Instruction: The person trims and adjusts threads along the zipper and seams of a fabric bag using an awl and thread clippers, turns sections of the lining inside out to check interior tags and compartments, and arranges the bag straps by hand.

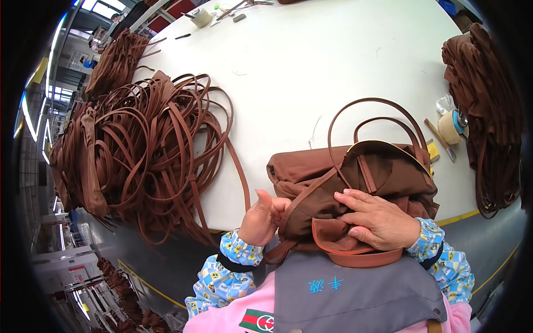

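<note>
across the workspace spreads a white table [277, 66], its near edge running behind the bag and close to the person's grey apron [355, 294]. at the left a big tangle of brown straps [150, 139] spills over the table's side, one long strap trailing toward the left hand; at the right a stack of brown fabric pieces [480, 94] hangs over the opposite side. those two heaps, probably parked outward to spare the middle, leave a wide stretch of white surface beyond the bag. the brown handbag [300, 188] lies at the near edge, partly overhanging it and close against the apron, which likely helps steady it, with its two looped handles [363, 101] arching away over the tabletop (handy, as they keep off the working side). the right hand [377, 221] rests palm down on the near side of the bag, fingers extended and a little spread, beside an orange-edged flap [333, 233]; it seems to hold the cloth down. the left hand [261, 219] is at the bag's left side, thumb raised apart and fingers bent toward the strap-like trim; whether they pinch it, i cannot tell. between the bag and the right stack, a tape roll [451, 129], a slim wooden-handled tool [438, 136] and a small yellow item [433, 151] sit close by, so sideways room is tighter there than on the far side.
</note>
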Demonstrator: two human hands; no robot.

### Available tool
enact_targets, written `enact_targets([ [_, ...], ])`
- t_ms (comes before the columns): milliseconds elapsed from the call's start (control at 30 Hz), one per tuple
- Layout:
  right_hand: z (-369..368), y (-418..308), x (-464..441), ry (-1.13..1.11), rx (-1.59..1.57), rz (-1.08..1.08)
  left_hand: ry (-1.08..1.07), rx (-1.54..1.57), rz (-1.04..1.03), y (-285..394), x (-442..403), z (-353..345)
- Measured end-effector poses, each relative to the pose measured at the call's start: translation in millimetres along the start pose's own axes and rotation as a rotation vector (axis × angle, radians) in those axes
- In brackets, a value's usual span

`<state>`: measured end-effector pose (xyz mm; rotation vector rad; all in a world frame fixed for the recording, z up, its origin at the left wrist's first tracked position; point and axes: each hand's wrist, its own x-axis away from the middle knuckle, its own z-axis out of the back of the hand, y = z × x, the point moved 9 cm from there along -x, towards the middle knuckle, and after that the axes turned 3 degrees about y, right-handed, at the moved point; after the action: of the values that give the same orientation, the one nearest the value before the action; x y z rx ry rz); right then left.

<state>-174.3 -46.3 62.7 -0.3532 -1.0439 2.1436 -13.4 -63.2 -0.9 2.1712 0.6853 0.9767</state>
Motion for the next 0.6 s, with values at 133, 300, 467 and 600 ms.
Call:
enact_targets([
  [133,-0.7,1.0,0.7,0.0,-0.007,-0.002,0.023,-0.093,-0.055,14.7,0.3,-7.6],
  [300,-1.4,1.9,0.4,0.003,-0.017,-0.001,0.117,-0.294,-0.023,30.6,-1.7,-27.7],
  [467,-1.6,3.0,1.5,0.015,-0.015,0.006,0.068,-0.181,0.028,29.9,1.3,-27.1],
  [600,-1.2,2.6,0.5,0.014,-0.021,0.005,0.071,-0.222,0.026,26.8,3.7,-18.0],
])
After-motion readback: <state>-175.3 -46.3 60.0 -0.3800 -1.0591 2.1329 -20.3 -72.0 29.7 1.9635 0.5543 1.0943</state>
